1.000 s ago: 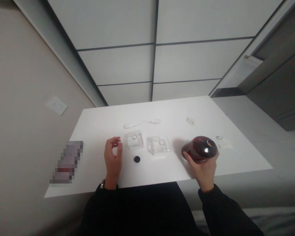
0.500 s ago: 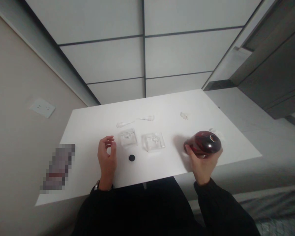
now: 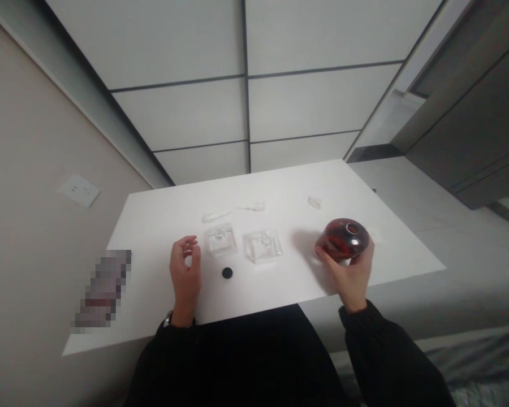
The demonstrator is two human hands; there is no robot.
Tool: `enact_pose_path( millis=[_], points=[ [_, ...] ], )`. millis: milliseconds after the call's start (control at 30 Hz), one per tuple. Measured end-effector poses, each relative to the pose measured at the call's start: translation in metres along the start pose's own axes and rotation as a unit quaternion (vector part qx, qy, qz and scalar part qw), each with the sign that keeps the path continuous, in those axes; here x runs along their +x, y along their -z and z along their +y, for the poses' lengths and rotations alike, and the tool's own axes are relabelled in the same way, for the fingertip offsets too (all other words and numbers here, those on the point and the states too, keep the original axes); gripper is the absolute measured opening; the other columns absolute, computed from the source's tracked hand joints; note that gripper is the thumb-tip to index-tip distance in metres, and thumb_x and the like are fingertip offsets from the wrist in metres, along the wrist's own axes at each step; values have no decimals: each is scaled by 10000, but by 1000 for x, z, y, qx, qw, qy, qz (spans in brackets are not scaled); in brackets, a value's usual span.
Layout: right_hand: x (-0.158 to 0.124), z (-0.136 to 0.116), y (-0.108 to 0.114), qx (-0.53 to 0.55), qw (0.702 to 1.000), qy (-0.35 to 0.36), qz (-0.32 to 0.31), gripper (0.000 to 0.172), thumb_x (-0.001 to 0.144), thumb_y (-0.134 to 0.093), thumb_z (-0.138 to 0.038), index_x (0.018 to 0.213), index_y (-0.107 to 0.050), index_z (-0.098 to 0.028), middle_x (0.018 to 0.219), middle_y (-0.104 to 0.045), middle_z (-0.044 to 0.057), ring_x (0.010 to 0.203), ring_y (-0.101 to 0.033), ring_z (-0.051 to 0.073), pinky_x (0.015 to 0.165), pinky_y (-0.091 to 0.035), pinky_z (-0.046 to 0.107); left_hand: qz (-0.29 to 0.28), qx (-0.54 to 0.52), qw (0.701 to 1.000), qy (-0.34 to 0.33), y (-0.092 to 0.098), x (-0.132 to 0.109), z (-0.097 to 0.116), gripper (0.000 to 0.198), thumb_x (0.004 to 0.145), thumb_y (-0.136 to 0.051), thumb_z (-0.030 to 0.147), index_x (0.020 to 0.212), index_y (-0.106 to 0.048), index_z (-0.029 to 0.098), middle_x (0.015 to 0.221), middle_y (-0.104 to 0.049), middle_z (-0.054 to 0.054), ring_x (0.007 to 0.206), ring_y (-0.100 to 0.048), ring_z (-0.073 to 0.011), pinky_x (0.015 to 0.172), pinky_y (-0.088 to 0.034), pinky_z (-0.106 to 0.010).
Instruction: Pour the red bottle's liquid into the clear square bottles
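Gripping dark red bottle (image 3: 343,240) with right hand (image 3: 351,277), fingers (image 3: 322,257) clasped round its near side, mouth upward, over worktop (image 3: 280,288) right part. Left hand (image 3: 185,271) curled beside black cap (image 3: 227,273), well apart; grasp there indeterminable.

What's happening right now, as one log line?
right hand: gripping dark red bottle | left hand: curled, resting on white table | black cap: loose, beside left hand | clear box: beyond cap

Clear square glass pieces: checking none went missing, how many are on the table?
2. The left glass piece lies beside the left hand; the right glass piece sits between it and the red vessel held by the right hand.
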State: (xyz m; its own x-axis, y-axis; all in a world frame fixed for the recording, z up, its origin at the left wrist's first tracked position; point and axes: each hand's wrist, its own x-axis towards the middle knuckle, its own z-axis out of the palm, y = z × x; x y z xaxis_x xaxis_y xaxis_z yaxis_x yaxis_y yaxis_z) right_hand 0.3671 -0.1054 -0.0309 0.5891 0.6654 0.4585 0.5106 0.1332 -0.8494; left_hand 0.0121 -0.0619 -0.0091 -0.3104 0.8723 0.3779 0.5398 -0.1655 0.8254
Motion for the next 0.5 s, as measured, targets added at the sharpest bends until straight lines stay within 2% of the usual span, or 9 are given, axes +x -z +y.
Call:
enact_pose_path(
  millis=[200,267,333,433,500],
  points=[
    [-4,-2,-2,-39,997,36,-61,963,715,-937,-511,1534,-508,-238,1451,-608,127,1370,-578,364,1232,-402,622,-17,17,1000,-2,2,-2,3,189,997,-579,373,1079,-669,228,1062,-716,-51,933,-678,-206,838,-578,-361],
    [-7,0,1,-44,996,37,-72,996,711,-940,-533,1547,-487,-240,1474,-578,136,1356,-582,369,1225,-408,631,-22,19,1000,3,3,-2,3,201,1006,-578,383,1102,-674,234,1083,-711,-53,948,-679,-209,849,-582,-364],
    [-10,6,5,-50,996,44,-59,1059,660,-967,-557,1540,-471,-238,1496,-524,148,1340,-578,376,1191,-445,633,-34,13,999,8,3,-3,1,245,1030,-554,407,1170,-670,244,1179,-706,-68,1020,-689,-219,898,-592,-383],
    [-15,21,9,-56,996,68,-33,1115,557,-1019,-560,1482,-490,-230,1445,-504,142,1266,-595,363,1113,-514,614,-104,0,995,6,2,-6,-4,378,1066,-514,467,1380,-602,276,1452,-643,-105,1266,-667,-262,1085,-556,-467],
    [-16,26,10,-44,995,81,-25,1085,525,-1041,-526,1435,-526,-234,1385,-542,119,1183,-623,336,1048,-557,575,-168,8,986,-3,1,-10,-7,551,1038,-579,522,1532,-484,298,1594,-555,-124,1425,-589,-300,1199,-486,-526]
  ],
)
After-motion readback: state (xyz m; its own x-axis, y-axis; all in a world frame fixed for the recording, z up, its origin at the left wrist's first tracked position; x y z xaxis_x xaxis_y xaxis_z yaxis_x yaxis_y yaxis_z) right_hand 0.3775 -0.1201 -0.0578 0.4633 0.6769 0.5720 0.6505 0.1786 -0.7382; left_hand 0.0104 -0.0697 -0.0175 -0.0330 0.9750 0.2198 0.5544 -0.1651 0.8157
